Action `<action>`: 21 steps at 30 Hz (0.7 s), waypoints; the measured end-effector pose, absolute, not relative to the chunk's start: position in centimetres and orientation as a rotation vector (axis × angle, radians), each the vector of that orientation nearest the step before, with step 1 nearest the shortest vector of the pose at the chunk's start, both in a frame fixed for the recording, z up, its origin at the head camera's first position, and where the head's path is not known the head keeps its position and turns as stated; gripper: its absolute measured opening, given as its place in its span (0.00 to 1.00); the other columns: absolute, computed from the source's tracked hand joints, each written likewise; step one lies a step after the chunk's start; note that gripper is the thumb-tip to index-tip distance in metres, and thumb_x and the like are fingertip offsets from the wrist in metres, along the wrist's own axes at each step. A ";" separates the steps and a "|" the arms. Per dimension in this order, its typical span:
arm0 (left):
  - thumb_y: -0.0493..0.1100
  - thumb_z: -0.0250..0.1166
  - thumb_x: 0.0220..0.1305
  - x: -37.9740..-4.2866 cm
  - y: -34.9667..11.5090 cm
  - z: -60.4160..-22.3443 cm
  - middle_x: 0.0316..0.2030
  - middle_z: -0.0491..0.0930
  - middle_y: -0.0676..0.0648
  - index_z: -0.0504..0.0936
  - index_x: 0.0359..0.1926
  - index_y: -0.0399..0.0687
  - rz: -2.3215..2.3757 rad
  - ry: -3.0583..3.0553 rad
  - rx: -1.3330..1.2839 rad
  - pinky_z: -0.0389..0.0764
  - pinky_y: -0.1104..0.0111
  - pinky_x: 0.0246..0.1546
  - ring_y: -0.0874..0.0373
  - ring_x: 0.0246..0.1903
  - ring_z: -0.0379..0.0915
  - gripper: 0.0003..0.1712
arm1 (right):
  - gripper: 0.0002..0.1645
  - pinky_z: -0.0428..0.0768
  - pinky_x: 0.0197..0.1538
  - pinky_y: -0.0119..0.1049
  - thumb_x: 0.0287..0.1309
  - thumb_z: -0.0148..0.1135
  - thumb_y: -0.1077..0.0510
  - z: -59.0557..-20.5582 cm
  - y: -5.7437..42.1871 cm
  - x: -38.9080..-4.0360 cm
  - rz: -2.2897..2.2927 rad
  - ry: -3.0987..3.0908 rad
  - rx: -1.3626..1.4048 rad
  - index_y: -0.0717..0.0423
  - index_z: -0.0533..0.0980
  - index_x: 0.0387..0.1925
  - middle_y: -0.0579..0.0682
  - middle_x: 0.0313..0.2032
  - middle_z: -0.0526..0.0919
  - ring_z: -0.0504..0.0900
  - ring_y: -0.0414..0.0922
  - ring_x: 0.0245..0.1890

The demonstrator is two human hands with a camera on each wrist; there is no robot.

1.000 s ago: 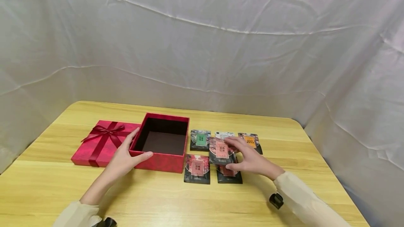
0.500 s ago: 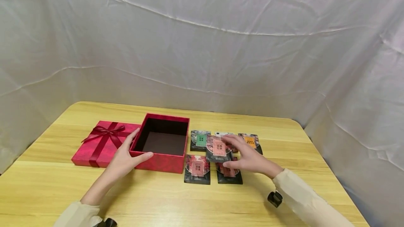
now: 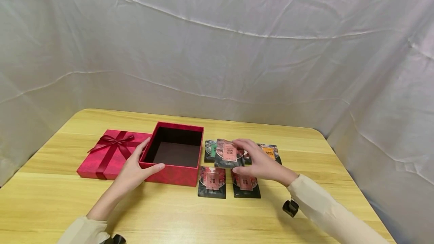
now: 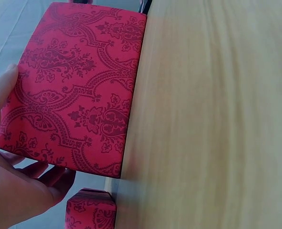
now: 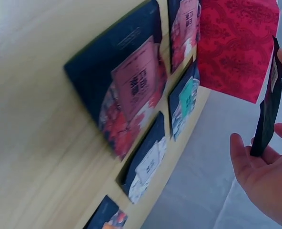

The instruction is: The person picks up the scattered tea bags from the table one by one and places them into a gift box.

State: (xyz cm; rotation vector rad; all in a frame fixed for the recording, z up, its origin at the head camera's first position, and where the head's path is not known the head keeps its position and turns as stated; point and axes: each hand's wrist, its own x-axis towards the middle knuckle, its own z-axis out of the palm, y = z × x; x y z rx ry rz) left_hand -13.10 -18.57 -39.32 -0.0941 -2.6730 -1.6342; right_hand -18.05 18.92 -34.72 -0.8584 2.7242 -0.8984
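My left hand [image 3: 130,174] holds an open red gift box [image 3: 171,175] by its near left corner, thumb on the near rim and fingers along the left side. The box's dark inside shows a bare bottom. Between thumb and fingers, my right hand [image 3: 259,164] pinches a tea sachet [image 3: 226,154] with a pink label, raised above the table. The right wrist view shows this tea sachet [image 5: 269,107] edge-on. Beneath it in the head view lies a green-labelled sachet [image 3: 211,150], partly covered. A white-labelled sachet [image 5: 148,164] is mostly hidden by the right hand in the head view.
Two red-patterned sachets lie in front, a left one [image 3: 212,182] and a right one [image 3: 245,184]. An orange-labelled sachet [image 3: 270,151] lies behind the right hand. Left of the box rests its lid [image 3: 89,166] with a ribbon bow. A pale curtain [image 3: 217,55] hangs behind the wooden table [image 3: 176,214].
My right hand has lifted the pink-labelled sachet and carried it left and away from me, off the right front sachet and over the green one. The left hand and box have stayed put.
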 end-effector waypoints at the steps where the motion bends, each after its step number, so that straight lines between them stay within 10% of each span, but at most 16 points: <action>1: 0.54 0.71 0.57 -13.1 -18.6 -39.3 0.72 0.47 0.35 0.46 0.76 0.50 -1.637 -2.672 -0.094 0.55 0.32 0.59 0.33 0.69 0.43 0.56 | 0.50 0.65 0.61 0.61 0.50 0.71 0.45 -34.6 18.7 -18.1 -0.893 2.730 -0.860 0.53 0.61 0.71 0.55 0.69 0.60 0.61 0.55 0.66; 21: 0.54 0.71 0.57 -13.2 -18.6 -39.5 0.72 0.47 0.35 0.47 0.76 0.51 -1.643 -2.660 -0.095 0.55 0.33 0.59 0.33 0.69 0.43 0.55 | 0.46 0.65 0.61 0.60 0.54 0.69 0.46 -33.0 15.3 -19.3 -0.934 2.718 -0.924 0.52 0.61 0.70 0.55 0.69 0.59 0.61 0.54 0.66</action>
